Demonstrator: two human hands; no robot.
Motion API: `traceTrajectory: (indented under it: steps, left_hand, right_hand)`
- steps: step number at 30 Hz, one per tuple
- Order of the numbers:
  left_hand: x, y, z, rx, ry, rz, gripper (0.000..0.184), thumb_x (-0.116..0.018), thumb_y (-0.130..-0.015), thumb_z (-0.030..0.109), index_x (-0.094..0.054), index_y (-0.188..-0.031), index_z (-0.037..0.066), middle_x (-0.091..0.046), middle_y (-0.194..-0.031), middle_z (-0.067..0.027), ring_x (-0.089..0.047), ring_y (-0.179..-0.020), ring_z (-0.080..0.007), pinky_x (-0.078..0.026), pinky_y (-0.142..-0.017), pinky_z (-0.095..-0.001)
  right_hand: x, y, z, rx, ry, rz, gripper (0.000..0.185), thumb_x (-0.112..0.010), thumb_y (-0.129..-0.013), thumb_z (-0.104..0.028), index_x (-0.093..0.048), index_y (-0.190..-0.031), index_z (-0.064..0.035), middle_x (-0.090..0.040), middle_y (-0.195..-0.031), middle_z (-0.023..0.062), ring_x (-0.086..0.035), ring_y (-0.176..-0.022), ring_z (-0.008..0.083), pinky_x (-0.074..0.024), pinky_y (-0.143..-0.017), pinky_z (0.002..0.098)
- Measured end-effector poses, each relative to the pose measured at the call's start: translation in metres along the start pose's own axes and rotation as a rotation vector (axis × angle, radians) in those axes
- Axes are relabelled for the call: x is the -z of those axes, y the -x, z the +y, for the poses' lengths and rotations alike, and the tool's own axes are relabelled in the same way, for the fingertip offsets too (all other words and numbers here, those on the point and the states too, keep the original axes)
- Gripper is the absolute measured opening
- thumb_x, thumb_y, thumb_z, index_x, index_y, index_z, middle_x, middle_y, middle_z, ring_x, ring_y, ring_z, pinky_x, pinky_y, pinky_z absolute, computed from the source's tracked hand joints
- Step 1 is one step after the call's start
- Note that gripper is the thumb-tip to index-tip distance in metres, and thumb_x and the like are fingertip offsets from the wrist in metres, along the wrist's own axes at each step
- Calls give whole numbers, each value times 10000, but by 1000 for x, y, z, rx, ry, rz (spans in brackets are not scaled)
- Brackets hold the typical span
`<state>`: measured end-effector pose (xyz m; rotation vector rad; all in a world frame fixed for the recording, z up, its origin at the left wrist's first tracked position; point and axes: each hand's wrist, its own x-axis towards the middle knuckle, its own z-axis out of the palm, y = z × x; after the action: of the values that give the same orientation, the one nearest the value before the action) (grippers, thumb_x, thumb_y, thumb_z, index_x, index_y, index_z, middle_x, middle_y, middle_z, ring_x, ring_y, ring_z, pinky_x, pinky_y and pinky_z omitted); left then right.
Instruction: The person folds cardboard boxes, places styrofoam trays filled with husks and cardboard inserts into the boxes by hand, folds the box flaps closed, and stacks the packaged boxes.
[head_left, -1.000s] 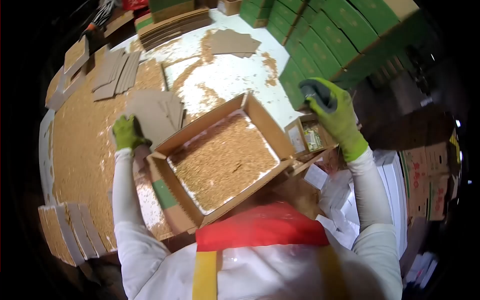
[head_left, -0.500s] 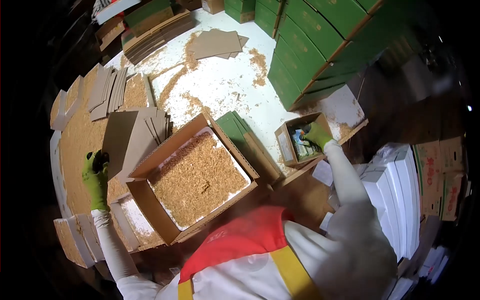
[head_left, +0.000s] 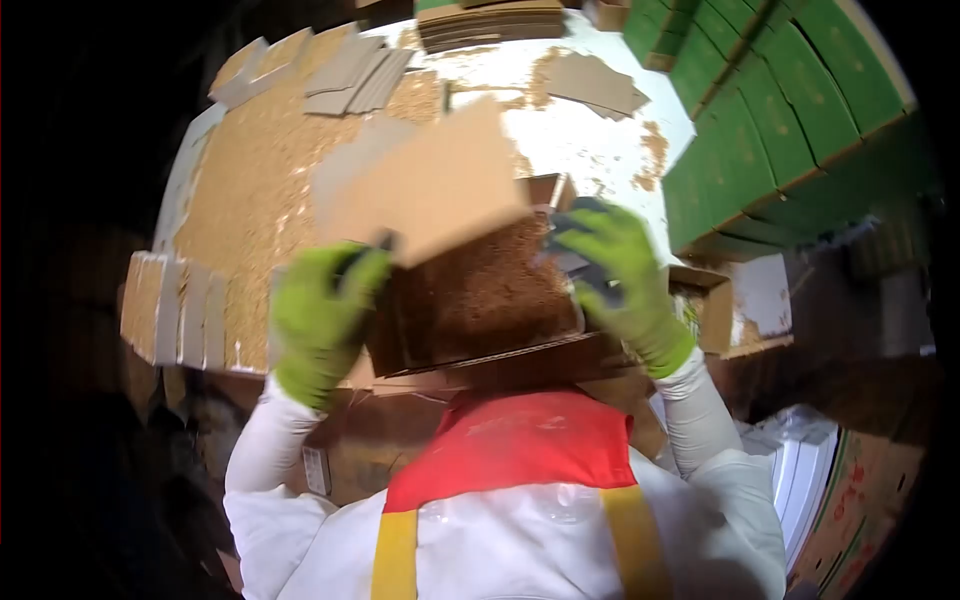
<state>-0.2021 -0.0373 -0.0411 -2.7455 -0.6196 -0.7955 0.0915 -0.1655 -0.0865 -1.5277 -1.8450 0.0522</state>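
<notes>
My left hand (head_left: 325, 320), in a green glove with a dark palm, grips the lower left corner of a tan cardboard sheet (head_left: 445, 180). The sheet is tilted and blurred, over the far left part of an open cardboard box (head_left: 620, 352). Inside the box lies a layer of loose brown bits (head_left: 500, 290), partly hidden by the sheet. My right hand (head_left: 615, 280), gloved the same way, is over the box's right side with bent fingers. Motion smears its fingertips, so whether it holds anything is unclear.
A small open carton (head_left: 712, 310) stands right of the big box. Loose cardboard sheets (head_left: 360, 75) lie on the bit-strewn left of the table, and more cardboard sheets (head_left: 598, 85) at the back. Stacked green boxes (head_left: 770, 130) rise at the right; white foam boxes (head_left: 795, 460) stand lower right.
My left hand has lifted a cardboard sheet from beside the box and brought it over the box. My right hand has left the small carton and moved to the box's right side. The view has turned.
</notes>
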Motion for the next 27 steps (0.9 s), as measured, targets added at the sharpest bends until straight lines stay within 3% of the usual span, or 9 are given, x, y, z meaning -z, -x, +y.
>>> traceTrajectory:
  steps: [3,7,10,13,16,19,22,25,27]
  left_hand:
    - [-29,13,47,-166,225,-463,182,-592,-886,164,-647,-1056,130,-592,-935,-45,-630,-847,-217,-509,-640,-355]
    - [-98,38,45,-128,752,-605,209,-596,-880,202,-618,-1075,131,-603,-993,-95,-610,-895,-291,-499,-744,-410]
    - [-107,30,34,-41,759,-734,261,-632,-868,208,-617,-1112,119,-612,-1044,-102,-604,-916,-327,-492,-814,-428]
    - [-70,36,20,118,702,-458,352,-667,-858,222,-603,-1187,115,-624,-1047,-107,-610,-966,-325,-493,-852,-421]
    - [-35,44,16,294,567,-129,349,-738,-791,108,-658,-1131,100,-656,-1050,-104,-632,-958,-294,-510,-837,-386]
    - [-16,76,-3,502,499,121,306,-728,-768,-24,-703,-1063,58,-674,-1019,-100,-659,-928,-248,-533,-790,-334]
    - [-45,123,-20,871,814,346,332,-727,-753,-51,-702,-1074,31,-683,-1075,-131,-671,-960,-262,-540,-849,-341]
    - [-72,110,-6,464,720,71,432,-735,-771,214,-633,-1158,53,-589,-1282,-135,-515,-1216,-342,-413,-1020,-449]
    - [-107,86,15,123,540,-225,396,-734,-758,222,-631,-1109,71,-570,-1258,-114,-510,-1180,-351,-418,-998,-449]
  right_hand:
    - [-43,7,15,-1,262,-59,451,-756,-714,-154,-633,-1136,-50,-568,-1282,152,-459,-1267,373,-332,-1083,514]
    - [1,4,11,-390,-349,316,300,-714,-786,-78,-654,-1077,-36,-620,-1112,148,-627,-958,254,-514,-838,351]
    - [9,-40,-47,-80,-130,-240,341,-767,-782,-203,-643,-1056,-44,-627,-1002,116,-624,-864,256,-518,-734,368]
    - [-67,-50,-1,201,460,-831,584,-840,-660,-283,-585,-1150,-91,-565,-1067,144,-574,-939,343,-528,-771,402]
    - [-83,-70,14,106,390,-1025,648,-844,-625,-272,-551,-1174,-88,-538,-1137,151,-549,-1033,373,-513,-850,447]
    - [-38,-61,11,213,-89,-676,570,-774,-681,-135,-572,-1209,-63,-581,-1150,181,-578,-1105,314,-530,-877,422]
    - [2,-26,65,-357,-541,-172,470,-722,-795,-70,-583,-1244,-41,-609,-1173,128,-581,-1109,197,-504,-918,333]
    - [-78,28,99,-543,-848,5,458,-756,-779,-97,-615,-1209,-19,-599,-1170,99,-579,-1076,182,-495,-884,292]
    - [-78,-16,13,6,199,-447,580,-809,-734,-126,-581,-1253,-6,-578,-1137,93,-580,-1048,210,-497,-861,329]
